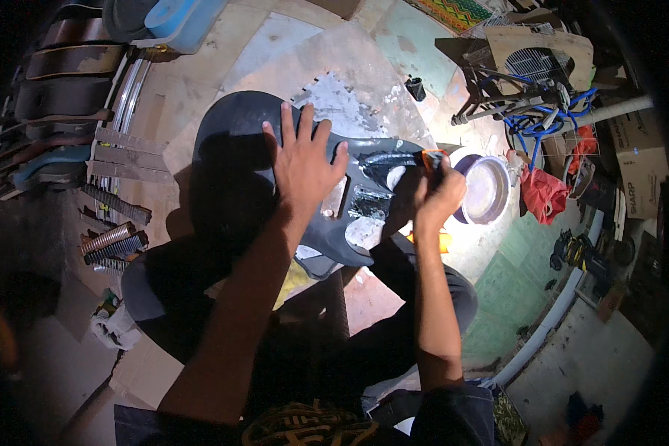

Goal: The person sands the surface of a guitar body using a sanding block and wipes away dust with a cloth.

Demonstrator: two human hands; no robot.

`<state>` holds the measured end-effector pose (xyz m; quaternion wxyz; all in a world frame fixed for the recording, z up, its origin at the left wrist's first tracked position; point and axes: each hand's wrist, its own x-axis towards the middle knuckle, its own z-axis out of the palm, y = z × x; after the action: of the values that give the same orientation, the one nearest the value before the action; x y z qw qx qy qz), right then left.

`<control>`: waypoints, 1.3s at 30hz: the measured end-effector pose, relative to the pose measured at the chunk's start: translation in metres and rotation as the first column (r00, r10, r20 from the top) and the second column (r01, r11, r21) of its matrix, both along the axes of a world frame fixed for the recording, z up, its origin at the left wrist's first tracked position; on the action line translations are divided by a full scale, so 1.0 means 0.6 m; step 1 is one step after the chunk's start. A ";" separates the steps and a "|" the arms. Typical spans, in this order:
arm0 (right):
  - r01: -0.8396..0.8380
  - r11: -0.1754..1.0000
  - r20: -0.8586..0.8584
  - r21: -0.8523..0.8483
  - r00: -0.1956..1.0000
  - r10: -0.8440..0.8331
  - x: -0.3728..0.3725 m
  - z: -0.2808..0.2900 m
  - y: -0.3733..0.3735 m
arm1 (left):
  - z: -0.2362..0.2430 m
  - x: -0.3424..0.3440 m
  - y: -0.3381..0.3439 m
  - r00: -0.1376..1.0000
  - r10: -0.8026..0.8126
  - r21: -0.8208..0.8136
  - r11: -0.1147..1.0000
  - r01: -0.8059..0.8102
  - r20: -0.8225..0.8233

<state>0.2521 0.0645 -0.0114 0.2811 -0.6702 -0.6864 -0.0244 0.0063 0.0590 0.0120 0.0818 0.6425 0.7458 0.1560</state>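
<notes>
A black electric guitar body (pixel 234 167) lies across my lap, its two horns pointing right. My left hand (pixel 302 157) rests flat on its upper face with fingers spread. At the upper horn, my right hand (pixel 440 195) is closed on a small orange-edged piece (pixel 432 157), mostly hidden by the fingers; its kind I cannot make out. Wet-looking dark streaks show on the horn beside it. A rectangular cavity (pixel 334 199) opens in the middle of the body, and pale patches show near the neck end. Just right of my right hand stands a round bowl (pixel 486 187) with cloudy liquid.
An orange item (pixel 444 241) lies on the floor below the bowl, near my knee. A small black cup (pixel 415 89) stands farther off. Guitar bodies (pixel 67 97) are racked at left. Blue cables (pixel 531 123), a red bag (pixel 544 195) and cardboard boxes (pixel 635 163) crowd the right side.
</notes>
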 end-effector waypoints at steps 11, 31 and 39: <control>-0.192 0.973 0.091 -0.130 0.975 0.204 -0.068 0.030 -0.032 | -0.005 -0.007 -0.004 0.999 -0.001 -0.004 1.000 0.001 -0.033; -0.165 0.949 0.064 -0.268 0.980 0.189 -0.019 0.042 0.020 | 0.001 0.001 0.006 1.000 -0.006 -0.022 1.000 0.005 -0.017; -0.312 0.911 0.022 -0.271 0.944 0.330 -0.038 0.061 0.021 | 0.004 -0.003 0.000 1.000 0.009 -0.023 1.000 -0.010 -0.015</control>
<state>0.2292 0.0773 0.0254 0.1665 -0.5784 -0.7934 0.0912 0.0048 0.0589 0.0141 0.0829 0.6391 0.7511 0.1432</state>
